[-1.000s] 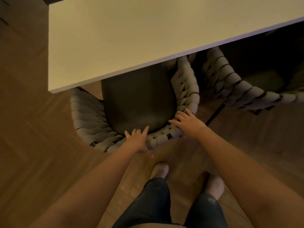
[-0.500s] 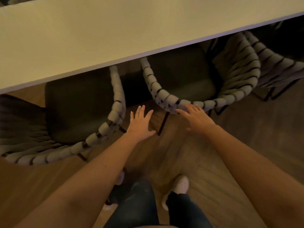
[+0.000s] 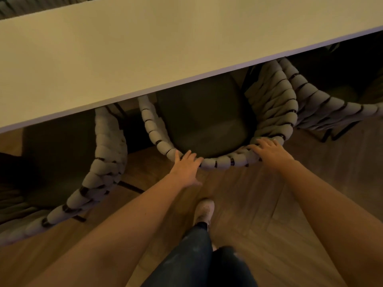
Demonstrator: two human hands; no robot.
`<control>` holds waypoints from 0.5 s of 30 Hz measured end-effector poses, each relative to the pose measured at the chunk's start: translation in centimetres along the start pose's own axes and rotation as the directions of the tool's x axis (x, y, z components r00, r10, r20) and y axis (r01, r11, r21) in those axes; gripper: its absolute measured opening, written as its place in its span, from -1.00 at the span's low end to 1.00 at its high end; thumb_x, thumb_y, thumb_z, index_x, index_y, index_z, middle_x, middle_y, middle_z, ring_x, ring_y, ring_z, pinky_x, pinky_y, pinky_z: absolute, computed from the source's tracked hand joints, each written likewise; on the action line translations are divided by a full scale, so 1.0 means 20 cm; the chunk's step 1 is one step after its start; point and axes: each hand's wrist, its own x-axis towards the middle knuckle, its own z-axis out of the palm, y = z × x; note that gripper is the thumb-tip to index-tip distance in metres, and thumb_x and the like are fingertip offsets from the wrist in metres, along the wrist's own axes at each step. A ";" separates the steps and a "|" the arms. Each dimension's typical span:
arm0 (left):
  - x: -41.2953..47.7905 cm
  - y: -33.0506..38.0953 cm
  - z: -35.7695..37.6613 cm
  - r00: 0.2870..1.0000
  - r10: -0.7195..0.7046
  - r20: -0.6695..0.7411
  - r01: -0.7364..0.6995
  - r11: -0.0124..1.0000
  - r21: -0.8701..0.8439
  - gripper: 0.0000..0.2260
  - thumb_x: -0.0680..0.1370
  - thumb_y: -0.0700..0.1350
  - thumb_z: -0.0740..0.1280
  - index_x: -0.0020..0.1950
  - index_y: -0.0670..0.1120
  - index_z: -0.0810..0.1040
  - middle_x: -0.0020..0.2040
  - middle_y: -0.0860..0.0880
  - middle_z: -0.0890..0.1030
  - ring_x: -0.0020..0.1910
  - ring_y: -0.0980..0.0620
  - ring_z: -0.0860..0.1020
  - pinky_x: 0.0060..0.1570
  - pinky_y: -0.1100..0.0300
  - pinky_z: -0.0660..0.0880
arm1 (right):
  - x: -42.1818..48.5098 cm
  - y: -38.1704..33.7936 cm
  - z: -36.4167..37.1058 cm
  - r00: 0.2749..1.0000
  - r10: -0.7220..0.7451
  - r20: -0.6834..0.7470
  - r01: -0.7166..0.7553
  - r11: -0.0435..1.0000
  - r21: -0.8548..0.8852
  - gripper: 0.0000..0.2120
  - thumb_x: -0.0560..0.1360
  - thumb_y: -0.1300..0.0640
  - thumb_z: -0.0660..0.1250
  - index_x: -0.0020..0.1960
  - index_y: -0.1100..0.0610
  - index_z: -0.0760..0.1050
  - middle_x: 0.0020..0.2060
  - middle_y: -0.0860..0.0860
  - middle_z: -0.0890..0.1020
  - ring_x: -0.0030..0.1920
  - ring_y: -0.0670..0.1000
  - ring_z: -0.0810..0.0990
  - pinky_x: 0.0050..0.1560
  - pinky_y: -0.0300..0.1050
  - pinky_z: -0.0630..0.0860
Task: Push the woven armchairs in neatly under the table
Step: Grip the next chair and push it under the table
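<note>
So the person is moving on to the next one now. A second ago both hands were working the left chair; half a second ago they were crossing over, with only the right hand brushing the new one and the left in mid-air. Now both are sitting on the back rim of the middle chair.

The left hand is lying on the rim's left curve, fingers straight and close together, gripping nothing. The right hand is resting on the right curve with fingers a bit fanned and draping over the top. I can't tell if they're hooking it at all, but it's looking like a flat press rather than a grab.

The middle chair's seat is going partway under the table, front end hidden, while the back half and the whole rim are poking out past the edge. Its right arm is sitting just beside the right chair, maybe touching. One shoe is stepping forward on the floor.

My read is that chair one is being treated as done and the push on chair two is just starting. The hands are spread about evenly, so it should be going in straight. I'd be watching that woven arm rubbing the neighbour, though. The left chair is also looking a bit skewed from here, though the wide lens may be exaggerating it.
</note>
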 end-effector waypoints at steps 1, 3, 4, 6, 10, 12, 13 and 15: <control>0.05 0.01 0.00 1.000 -0.004 0.029 0.004 1.000 0.013 -0.25 0.48 0.18 0.39 0.56 -0.01 0.15 0.53 -0.06 0.22 0.55 -0.12 0.07 0.47 -0.32 -0.11 | 0.03 0.04 0.00 1.000 -0.017 0.020 0.018 0.999 -0.046 -0.35 0.57 0.07 0.26 0.57 -0.05 0.03 0.54 0.09 0.13 0.53 0.16 0.07 0.47 0.16 0.10; 0.15 0.04 -0.01 0.998 -0.020 0.053 0.018 0.999 0.036 -0.33 0.49 0.17 0.38 0.52 -0.01 0.24 0.44 -0.04 0.37 0.49 -0.10 0.23 0.46 -0.32 -0.12 | 0.10 0.13 0.00 0.996 -0.066 0.053 0.072 0.989 -0.130 -0.40 0.59 0.00 0.22 0.55 -0.09 0.05 0.53 0.01 0.17 0.52 0.11 0.12 0.46 0.17 0.09; 0.18 0.05 -0.01 0.997 -0.038 0.069 0.035 0.999 0.038 -0.37 0.50 0.17 0.37 0.50 0.00 0.27 0.40 -0.04 0.42 0.45 -0.10 0.30 0.47 -0.30 -0.10 | 0.13 0.16 0.00 0.994 -0.081 0.076 0.092 0.984 -0.154 -0.46 0.61 0.00 0.18 0.54 -0.09 0.10 0.52 -0.01 0.20 0.52 0.09 0.15 0.46 0.17 0.06; 0.22 0.07 -0.01 0.992 -0.086 0.092 0.081 0.995 0.051 -0.43 0.53 0.14 0.34 0.47 0.00 0.29 0.36 -0.05 0.47 0.39 -0.12 0.36 0.46 -0.25 0.02 | 0.19 0.23 0.01 0.992 -0.097 0.081 0.111 0.975 -0.191 -0.54 0.62 0.02 0.17 0.50 -0.08 0.20 0.48 -0.04 0.30 0.47 0.07 0.24 0.47 0.14 0.06; 0.23 0.13 0.03 0.977 -0.212 0.005 0.210 0.972 0.104 -0.59 0.58 -0.02 0.30 0.41 0.01 0.36 0.31 -0.06 0.50 0.30 -0.12 0.41 0.33 -0.08 0.28 | 0.30 0.34 0.07 0.983 -0.175 0.056 0.184 0.946 -0.267 -0.62 0.59 0.02 0.21 0.40 -0.09 0.33 0.34 -0.09 0.45 0.28 0.03 0.46 0.37 0.04 0.19; 0.22 0.17 0.06 0.963 -0.265 -0.052 0.269 0.958 0.096 -0.63 0.58 -0.06 0.30 0.38 0.02 0.39 0.29 -0.05 0.52 0.28 -0.12 0.42 0.31 -0.05 0.31 | 0.31 0.34 0.08 0.980 -0.191 0.055 0.198 0.939 -0.281 -0.66 0.57 0.00 0.23 0.34 -0.11 0.38 0.28 -0.08 0.49 0.23 0.02 0.49 0.34 0.02 0.23; 0.21 0.18 0.07 0.956 -0.287 -0.060 0.292 0.953 0.086 -0.64 0.58 -0.06 0.30 0.38 0.02 0.39 0.28 -0.05 0.52 0.27 -0.12 0.42 0.31 -0.04 0.31 | 0.31 0.34 0.09 0.979 -0.194 0.061 0.203 0.936 -0.289 -0.67 0.56 -0.02 0.24 0.32 -0.11 0.39 0.26 -0.07 0.51 0.21 0.02 0.49 0.33 0.00 0.25; 0.20 0.20 0.08 0.949 -0.307 -0.068 0.312 0.946 0.091 -0.64 0.58 -0.06 0.30 0.38 0.03 0.39 0.29 -0.04 0.52 0.27 -0.12 0.42 0.30 -0.03 0.31 | 0.29 0.34 0.09 0.975 -0.214 0.062 0.223 0.930 -0.291 -0.67 0.55 -0.06 0.26 0.30 -0.12 0.40 0.24 -0.05 0.51 0.20 0.03 0.49 0.28 -0.04 0.29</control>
